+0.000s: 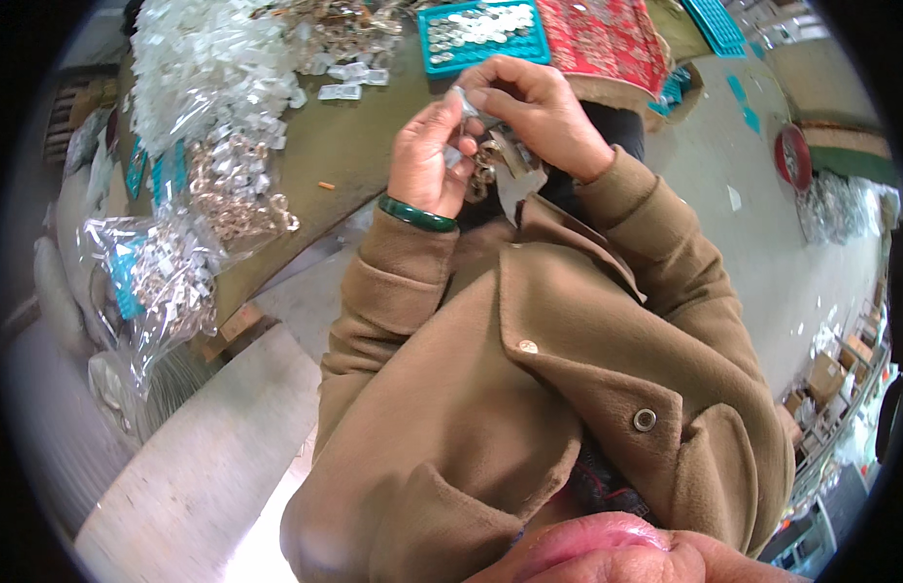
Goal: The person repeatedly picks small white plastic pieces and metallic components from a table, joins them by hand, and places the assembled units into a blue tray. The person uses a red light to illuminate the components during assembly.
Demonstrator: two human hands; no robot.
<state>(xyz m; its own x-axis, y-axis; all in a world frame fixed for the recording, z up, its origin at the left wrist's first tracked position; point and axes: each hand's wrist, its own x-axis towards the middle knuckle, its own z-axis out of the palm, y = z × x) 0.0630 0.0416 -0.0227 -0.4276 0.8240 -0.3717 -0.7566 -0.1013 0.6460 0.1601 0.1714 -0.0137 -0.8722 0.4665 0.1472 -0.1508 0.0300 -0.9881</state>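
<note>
My left hand (427, 160), with a dark green bangle (417, 215) at its wrist, is closed with thumb and fingers pinched. Meeting it at the fingertips is my right hand (541, 109), also closed. Between them both pinch a small translucent whitish plastic piece (465, 103); whether it is a tag or a little bag is too small to tell. Just below the fingers hangs a gold-coloured chain (483, 167), apparently from the left hand, though its upper end is hidden. Beyond the hands, a teal tray (433, 64) holds rows of round silvery pieces.
Whitish plastic pieces (204, 63) are heaped on the table (349, 146) at the far left, beside tagged gold chains (233, 189). An open clear bag (170, 282) of similar pieces lies nearer. Red patterned cloth (607, 44) is at the far right; a bench (208, 437) stands near left.
</note>
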